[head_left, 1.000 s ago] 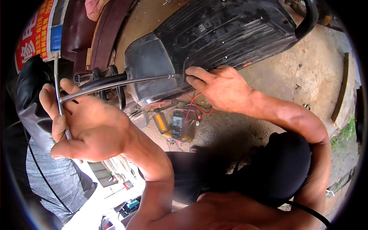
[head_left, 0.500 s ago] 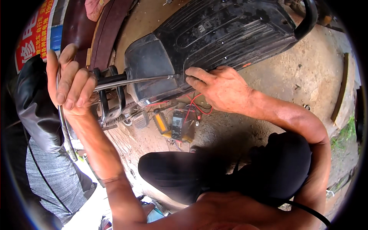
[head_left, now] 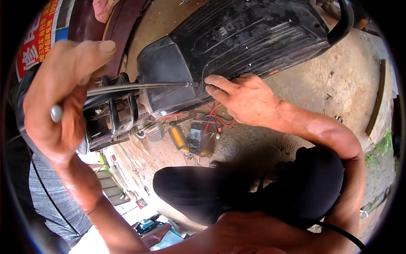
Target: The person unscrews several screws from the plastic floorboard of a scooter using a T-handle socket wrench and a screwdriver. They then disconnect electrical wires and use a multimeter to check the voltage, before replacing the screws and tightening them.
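Note:
My left hand point(head_left: 57, 93) is closed round the handle of a T-handle socket wrench point(head_left: 144, 85). One rounded end of its crossbar pokes out of the fist. The long steel shaft runs right, almost level in the picture, and its tip meets the seam of a ribbed black plastic panel point(head_left: 262, 44) on a scooter-like vehicle. Whatever sits under the tip is hidden. Just right of that tip, my right hand point(head_left: 249, 99) rests on the panel's near edge, index and middle fingers stretched out, with nothing visible in it.
Below the panel, a phone-like device point(head_left: 196, 137) with a lit screen and a yellow-and-black block point(head_left: 177, 137) lie beside red wires point(head_left: 230, 123). Black curved metal bars point(head_left: 113, 116) stand left of the panel. A seated person's grey trouser leg point(head_left: 53, 190) is at far left.
My left hand has turned over and moved left and lower, swinging the wrench's crossbar round. The wrench tip stays at the seam. My right hand keeps its place.

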